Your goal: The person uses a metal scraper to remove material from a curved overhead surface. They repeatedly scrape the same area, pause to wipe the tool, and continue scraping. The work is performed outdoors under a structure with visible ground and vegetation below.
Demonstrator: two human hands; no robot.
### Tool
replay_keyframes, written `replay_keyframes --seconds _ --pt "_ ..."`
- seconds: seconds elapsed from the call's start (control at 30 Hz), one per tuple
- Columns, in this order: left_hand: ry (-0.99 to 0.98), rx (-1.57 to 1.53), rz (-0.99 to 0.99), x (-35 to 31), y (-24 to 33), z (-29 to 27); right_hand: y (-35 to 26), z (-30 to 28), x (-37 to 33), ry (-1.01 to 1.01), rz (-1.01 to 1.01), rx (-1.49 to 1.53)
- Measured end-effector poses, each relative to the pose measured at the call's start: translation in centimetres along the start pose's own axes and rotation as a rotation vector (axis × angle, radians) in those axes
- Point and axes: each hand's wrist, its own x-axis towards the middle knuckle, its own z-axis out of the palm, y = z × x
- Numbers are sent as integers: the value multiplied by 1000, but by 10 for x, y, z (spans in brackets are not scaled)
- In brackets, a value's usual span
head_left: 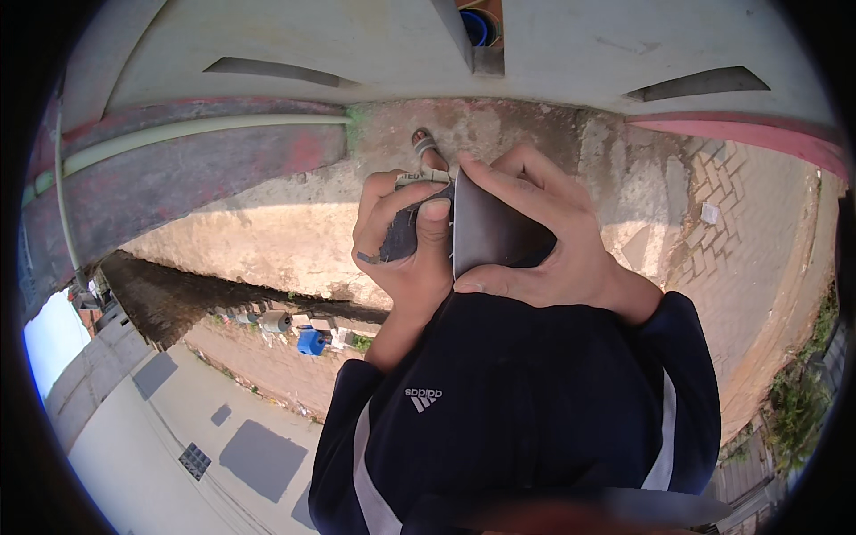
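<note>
My left hand (417, 278) is closed on a dark grey sheet that looks like folded sandpaper (403, 230), its thumb pressed flat over it. The sheet's edges are ragged, and a pale printed strip shows at its top. In my right hand (572, 234) is a smooth dark grey plate (492, 230) with a thin bright straight edge on its left side. Fingers grip it at the upper corner and the thumb at the lower one. Both things are close together in front of my chest; whether they touch, I cannot tell. The plate's right end is hidden by my palm.
A sandalled foot (426, 147) stands on the concrete ground beyond my hands. A pale wall (401, 53) rises ahead, with a pipe (205, 129) along the left. A dark drainage channel (196, 290) and a blue container (310, 342) are at lower left. Brick paving (718, 192) lies right.
</note>
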Motion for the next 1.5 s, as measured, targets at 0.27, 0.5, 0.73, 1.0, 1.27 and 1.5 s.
replay_keyframes --seconds 0.27,0.5,0.73,1.0,1.27,1.5 --pt "-35 -25 47 4 -1 6 7 1 4 134 45 18" --pt "-25 -25 -9 0 3 4 2 -2 0 78 -47 -20" --pt "16 10 -44 11 -9 -1 -23 -12 -5 -20 -106 -94" --pt "-65 -123 -116 9 -4 9 6 -50 -15 38 324 1537" --pt "-139 -140 -189 21 18 27 17 -52 -18 -104 363 1754" --pt "-223 -214 -275 24 31 43 20 -47 -23 -144 371 1743"
